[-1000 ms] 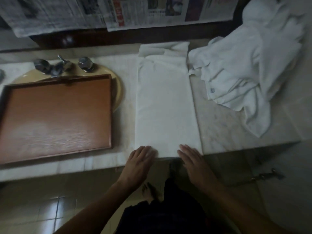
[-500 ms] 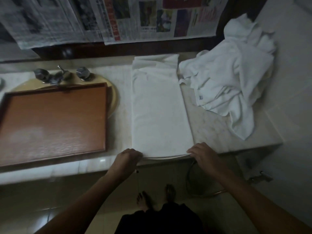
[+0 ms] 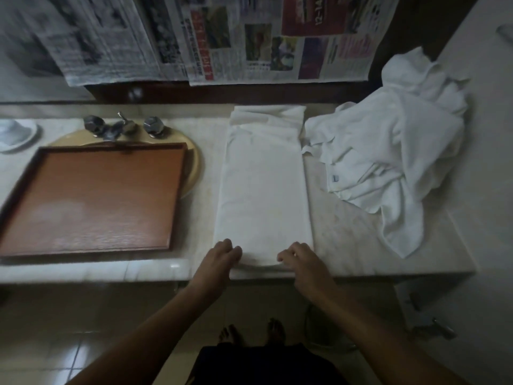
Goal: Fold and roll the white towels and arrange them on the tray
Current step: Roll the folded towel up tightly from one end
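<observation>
My left hand (image 3: 222, 257) and right hand (image 3: 299, 258) curl round the near edge of the folded towel (image 3: 263, 190), closer together than a moment ago. The towel stretches away from my fingertips, with the tray (image 3: 91, 198) to their left and the loose towels (image 3: 388, 162) beyond them on the right.

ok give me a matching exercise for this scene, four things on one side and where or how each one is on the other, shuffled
Things:
1. tray
2. folded towel
3. towel pile
4. newspaper

Place or state:
a. hanging on the wall behind the counter
b. heaped loosely at the right end of the counter
c. resting over the basin
d. flat in a long strip, near end gripped by the left hand and the right hand

Pairs: 1-c, 2-d, 3-b, 4-a
</observation>
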A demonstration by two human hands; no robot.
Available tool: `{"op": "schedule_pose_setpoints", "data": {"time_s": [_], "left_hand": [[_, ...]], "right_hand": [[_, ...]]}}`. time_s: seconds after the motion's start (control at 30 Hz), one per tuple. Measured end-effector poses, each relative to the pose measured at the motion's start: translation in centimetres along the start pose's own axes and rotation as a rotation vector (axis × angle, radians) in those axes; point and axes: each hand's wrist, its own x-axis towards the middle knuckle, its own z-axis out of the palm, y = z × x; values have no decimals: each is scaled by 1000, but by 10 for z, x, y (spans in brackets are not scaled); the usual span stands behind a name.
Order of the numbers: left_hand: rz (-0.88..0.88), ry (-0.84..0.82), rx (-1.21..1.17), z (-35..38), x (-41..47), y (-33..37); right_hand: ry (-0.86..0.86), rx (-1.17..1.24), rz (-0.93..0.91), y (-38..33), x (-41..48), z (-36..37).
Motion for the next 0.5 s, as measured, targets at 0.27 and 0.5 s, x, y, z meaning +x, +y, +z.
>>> {"op": "schedule_pose_setpoints", "data": {"time_s": [0.27,0.5], "left_hand": [[-11,27,21,20,-20,-3],[-6,44,78,14,-14,5]], "right_hand": [[39,-50,-175,18,-14,10],[-77,-147,-237,21,-17,10]]}}
